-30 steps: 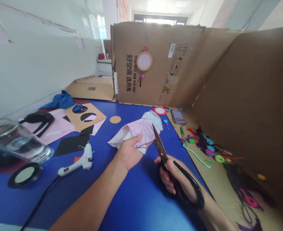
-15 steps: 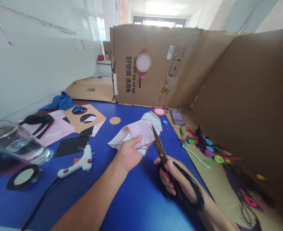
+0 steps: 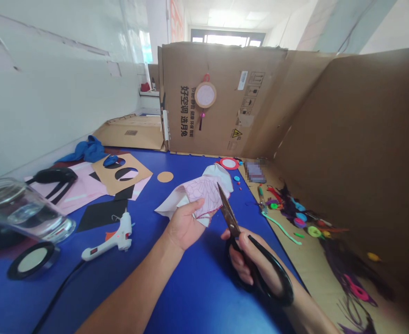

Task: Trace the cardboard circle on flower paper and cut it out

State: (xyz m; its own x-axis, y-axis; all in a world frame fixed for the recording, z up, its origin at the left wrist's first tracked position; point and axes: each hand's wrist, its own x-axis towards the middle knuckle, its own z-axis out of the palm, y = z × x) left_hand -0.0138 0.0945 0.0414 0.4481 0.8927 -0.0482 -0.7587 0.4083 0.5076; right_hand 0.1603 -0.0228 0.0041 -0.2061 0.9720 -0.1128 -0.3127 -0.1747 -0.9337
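Note:
Pale pink fabric (image 3: 204, 191) with a line pattern and a dark red edge is pinched in my left hand (image 3: 187, 223), thumb on top, at the middle of the view. My right hand (image 3: 251, 257) is wrapped round the black handles of large scissors (image 3: 229, 215). Their dark blades look closed and point up and left, the tip over or beside the fabric's right part; whether it touches cannot be told. Behind the fabric lies a red-rimmed white disc (image 3: 229, 163).
At left are a white glue gun (image 3: 116, 237), a glass of water (image 3: 30, 211), a tape roll (image 3: 33, 260), black sheets (image 3: 102, 214) and cardboard with round holes (image 3: 135, 184). Cords and beads (image 3: 300, 220) lie at right, before a cardboard wall (image 3: 225, 99).
The view has shifted slightly. Both hands keep nearly the same pose, the left on the fabric and the right on the scissors.

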